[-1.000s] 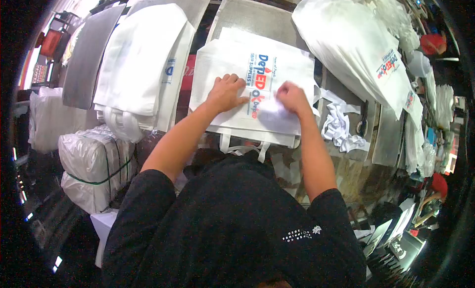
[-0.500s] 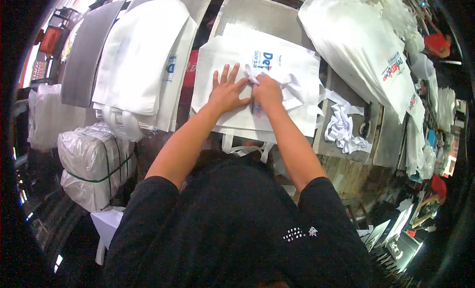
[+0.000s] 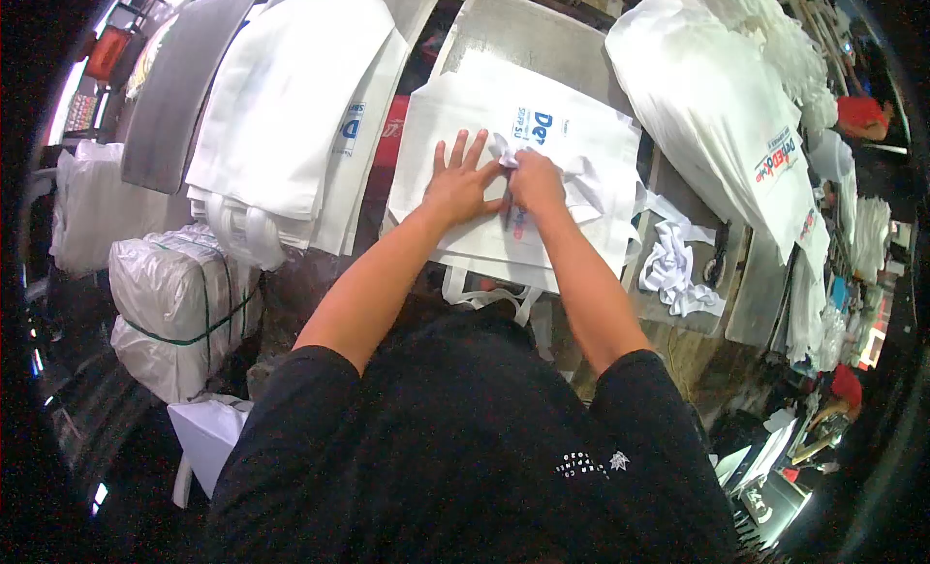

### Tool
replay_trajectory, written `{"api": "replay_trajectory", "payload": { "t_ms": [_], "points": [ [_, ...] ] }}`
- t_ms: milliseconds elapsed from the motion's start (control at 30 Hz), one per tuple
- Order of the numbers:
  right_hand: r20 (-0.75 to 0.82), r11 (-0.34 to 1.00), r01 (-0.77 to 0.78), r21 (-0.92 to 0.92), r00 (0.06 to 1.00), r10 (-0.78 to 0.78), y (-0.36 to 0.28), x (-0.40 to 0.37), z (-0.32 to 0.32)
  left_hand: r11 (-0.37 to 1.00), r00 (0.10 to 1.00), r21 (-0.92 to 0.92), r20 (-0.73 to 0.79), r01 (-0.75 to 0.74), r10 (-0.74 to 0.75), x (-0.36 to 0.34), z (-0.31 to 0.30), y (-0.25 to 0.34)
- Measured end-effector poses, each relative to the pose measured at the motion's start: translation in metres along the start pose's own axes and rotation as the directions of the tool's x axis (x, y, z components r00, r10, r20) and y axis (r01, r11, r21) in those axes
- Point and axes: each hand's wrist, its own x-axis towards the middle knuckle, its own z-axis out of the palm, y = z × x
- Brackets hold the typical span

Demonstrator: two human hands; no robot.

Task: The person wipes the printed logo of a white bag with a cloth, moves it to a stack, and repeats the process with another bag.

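Right hand moved beside left hand, bag beneath both

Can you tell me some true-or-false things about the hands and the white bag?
1. The left hand lies flat on the white tote bag. True.
2. The right hand holds scissors. False: it pinches a white sheet lying on the bag.
3. The bag's print is all green. False: the letters are blue and red.
4. Crumpled white scraps lie to the right of the bag. True.
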Motion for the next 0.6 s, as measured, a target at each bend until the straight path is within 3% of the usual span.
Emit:
{"api": "replay_trajectory", "payload": {
  "t_ms": [33,67,133,167,233,267,300,367,433,500,533,567,600],
  "points": [
    [-0.003,1.0,-0.006,0.001,1.0,0.006,-0.001,-0.003,0.001,1.0,0.998,0.017,0.06,0.021,-0.022,-0.001,-0.001,0.002],
    [0.09,1.0,-0.008,-0.008,0.996,0.009,-0.007,-0.004,-0.007,0.999,0.993,0.036,0.113,0.039,-0.043,0.002,-0.004,0.003],
    [0.21,1.0,-0.031,-0.006,0.977,0.031,-0.005,0.0,-0.012,0.999,0.997,0.022,0.076,0.025,-0.026,0.002,0.0,0.002],
    [0.21,0.999,-0.032,-0.006,0.977,0.032,0.001,-0.002,-0.003,1.0,0.999,0.012,0.042,0.017,-0.017,0.0,0.003,0.001],
    [-0.088,0.991,0.113,0.076,0.99,-0.106,0.01,0.0,0.015,1.0,0.998,0.016,0.048,0.027,-0.027,0.003,0.006,0.0],
    [0.005,0.998,0.0,0.067,1.0,0.0,0.001,-0.01,0.012,0.999,0.997,0.014,0.064,0.037,-0.037,0.003,0.003,0.001],
    [-0.001,0.998,0.005,0.068,1.0,-0.005,-0.003,-0.007,0.005,0.999,0.998,0.019,0.058,0.037,-0.038,0.005,-0.001,-0.001],
    [0.194,0.996,-0.053,0.076,0.98,0.037,-0.005,-0.009,-0.005,0.996,0.983,0.076,0.176,0.038,-0.051,0.004,-0.004,0.003],
    [0.119,0.994,-0.083,0.074,0.99,0.074,-0.002,-0.007,-0.001,0.998,0.988,0.048,0.148,0.028,-0.035,0.0,-0.003,0.005],
    [-0.127,0.997,0.077,0.017,0.989,-0.074,0.0,-0.01,0.016,0.999,0.994,0.032,0.107,0.023,-0.026,0.002,-0.004,0.004],
    [-0.005,0.995,0.049,0.081,0.999,-0.049,0.002,-0.021,0.009,0.998,0.992,0.049,0.119,0.035,-0.04,0.004,-0.004,0.003],
    [-0.008,0.995,0.053,0.08,0.999,-0.052,0.0,-0.019,-0.006,0.997,0.989,0.06,0.136,0.049,-0.057,0.003,-0.003,0.004],
    [0.068,0.996,-0.046,0.072,0.997,0.041,0.002,-0.019,-0.018,0.997,0.989,0.057,0.139,0.047,-0.054,0.0,-0.002,0.005]
  ]
}}
